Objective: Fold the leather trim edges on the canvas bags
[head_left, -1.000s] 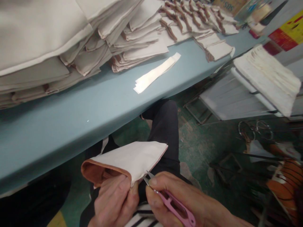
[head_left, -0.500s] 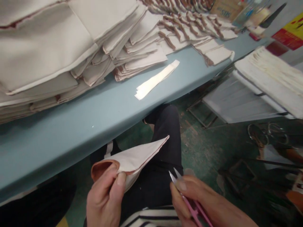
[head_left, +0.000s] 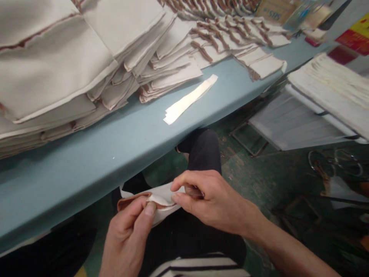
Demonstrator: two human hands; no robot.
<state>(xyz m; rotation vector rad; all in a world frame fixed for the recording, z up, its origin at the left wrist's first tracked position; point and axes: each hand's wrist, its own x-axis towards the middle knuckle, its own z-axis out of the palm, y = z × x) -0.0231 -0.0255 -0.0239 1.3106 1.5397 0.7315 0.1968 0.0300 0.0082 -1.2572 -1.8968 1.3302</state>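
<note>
Now the left hand (head_left: 127, 234) pinches a cream cloth piece (head_left: 163, 194) at its brown edge, the right hand (head_left: 213, 204) at the other end, so it spans between them

A: What is the person wearing?
B: Black trousers (head_left: 201, 154), plain, of a dull cloth.
A: And above them?
B: A top (head_left: 198, 266) with black and white stripes running across. Only its lower edge shows.
A: Any sleeves?
B: The right forearm (head_left: 288, 250) is bare as far as the frame's edge. The left hand (head_left: 127, 238) and right hand (head_left: 211, 202) are bare too.
</note>
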